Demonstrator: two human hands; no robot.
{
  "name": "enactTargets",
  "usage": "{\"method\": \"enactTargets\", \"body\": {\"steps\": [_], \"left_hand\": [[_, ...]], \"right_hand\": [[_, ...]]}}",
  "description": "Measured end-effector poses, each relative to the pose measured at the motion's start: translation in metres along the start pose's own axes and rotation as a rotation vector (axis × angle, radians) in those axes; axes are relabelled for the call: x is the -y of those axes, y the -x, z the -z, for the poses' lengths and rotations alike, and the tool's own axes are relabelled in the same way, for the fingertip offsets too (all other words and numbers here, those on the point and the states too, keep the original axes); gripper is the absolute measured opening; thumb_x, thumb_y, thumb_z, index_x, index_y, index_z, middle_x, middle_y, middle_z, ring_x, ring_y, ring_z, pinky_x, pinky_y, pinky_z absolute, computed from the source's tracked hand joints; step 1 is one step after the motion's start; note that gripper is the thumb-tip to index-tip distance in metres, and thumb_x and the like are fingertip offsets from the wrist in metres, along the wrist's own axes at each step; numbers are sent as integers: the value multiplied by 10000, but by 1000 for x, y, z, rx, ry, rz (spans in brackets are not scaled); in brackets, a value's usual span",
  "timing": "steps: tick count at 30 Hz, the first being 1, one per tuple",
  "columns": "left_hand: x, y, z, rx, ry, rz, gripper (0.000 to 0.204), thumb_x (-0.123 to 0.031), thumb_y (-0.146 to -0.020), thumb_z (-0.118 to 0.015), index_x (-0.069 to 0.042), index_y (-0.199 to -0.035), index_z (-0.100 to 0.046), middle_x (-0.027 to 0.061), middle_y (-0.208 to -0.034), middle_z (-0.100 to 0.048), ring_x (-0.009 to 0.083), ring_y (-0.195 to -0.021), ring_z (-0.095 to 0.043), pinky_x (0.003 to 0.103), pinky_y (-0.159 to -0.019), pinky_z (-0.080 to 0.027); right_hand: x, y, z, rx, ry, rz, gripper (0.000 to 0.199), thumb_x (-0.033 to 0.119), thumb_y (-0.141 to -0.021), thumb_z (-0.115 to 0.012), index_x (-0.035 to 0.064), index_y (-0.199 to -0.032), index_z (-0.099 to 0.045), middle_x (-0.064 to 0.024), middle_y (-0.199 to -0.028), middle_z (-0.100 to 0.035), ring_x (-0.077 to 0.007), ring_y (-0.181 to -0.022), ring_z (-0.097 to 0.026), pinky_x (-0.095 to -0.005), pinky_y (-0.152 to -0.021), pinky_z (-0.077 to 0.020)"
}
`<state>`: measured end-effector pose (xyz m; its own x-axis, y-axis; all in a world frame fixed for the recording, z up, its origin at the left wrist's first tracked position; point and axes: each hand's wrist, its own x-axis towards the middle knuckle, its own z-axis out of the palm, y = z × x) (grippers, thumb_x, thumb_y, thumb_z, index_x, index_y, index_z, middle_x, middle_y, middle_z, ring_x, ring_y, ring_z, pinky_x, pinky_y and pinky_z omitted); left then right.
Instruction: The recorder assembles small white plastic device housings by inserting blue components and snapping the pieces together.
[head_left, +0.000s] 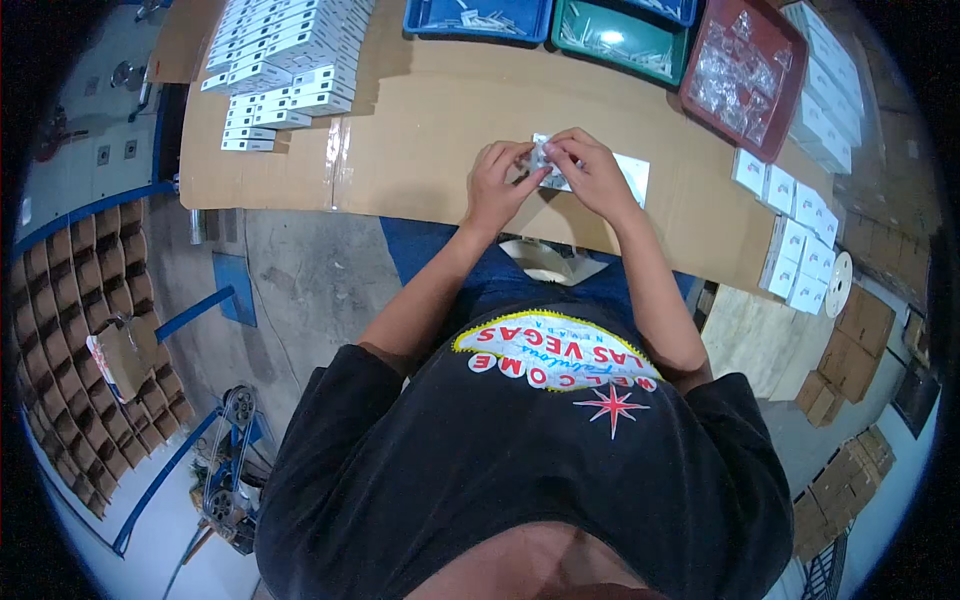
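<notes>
Both of my hands meet over the near edge of the cardboard-covered table (420,130). Between their fingertips is a small white and clear packet (541,152), too small and covered to make out fully. My left hand (497,180) pinches it from the left with bent fingers. My right hand (592,172) closes on it from the right, thumb and fingers together. A flat white box or card (633,178) lies beneath and beside my right hand, partly hidden by it.
Small white boxes (290,60) are stacked at the far left. Along the back stand blue trays (478,38), a green tray (620,75) with white pieces and a red tray (687,100) of clear plastic bags. More white boxes (800,220) line the right side, near a spool (840,283).
</notes>
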<state>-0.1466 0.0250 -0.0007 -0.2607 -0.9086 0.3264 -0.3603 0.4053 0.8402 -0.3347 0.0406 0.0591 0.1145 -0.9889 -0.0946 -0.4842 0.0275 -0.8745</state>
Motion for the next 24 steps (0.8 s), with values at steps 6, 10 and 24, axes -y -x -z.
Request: {"method": "enactTargets", "body": {"steps": [6, 10, 24], "left_hand": [[-8, -8, 7, -11, 11, 32, 349, -110, -773, -864, -27, -1077, -712, 94, -987, -687, 223, -864, -651, 343, -790, -543], [-9, -5, 5, -54, -50, 8, 358, -137, -772, -872, -32, -1075, -714, 95, -965, -689, 228, -841, -663, 352, -775, -552], [-8, 0, 6, -65, 13, 117, 344, -133, -797, -837, -33, -1103, -716, 100, -923, -693, 219, -800, -681, 340, -715, -558]], "right_hand": [[-1, -20, 6, -85, -36, -1, 232, 203, -988, -659, -16, -1029, -722, -145, -962, -684, -290, -849, -679, -357, -750, -525], [14, -36, 15, -78, -24, -70, 221, 203, -983, -663, -8, -1018, -719, -134, -957, -696, -230, -760, -668, -334, -713, -526], [15, -239, 8, -152, 346, 197, 190, 214, -931, -667, 116, -1081, -727, -143, -1043, -752, -366, -992, -712, -470, -803, -563]]}}
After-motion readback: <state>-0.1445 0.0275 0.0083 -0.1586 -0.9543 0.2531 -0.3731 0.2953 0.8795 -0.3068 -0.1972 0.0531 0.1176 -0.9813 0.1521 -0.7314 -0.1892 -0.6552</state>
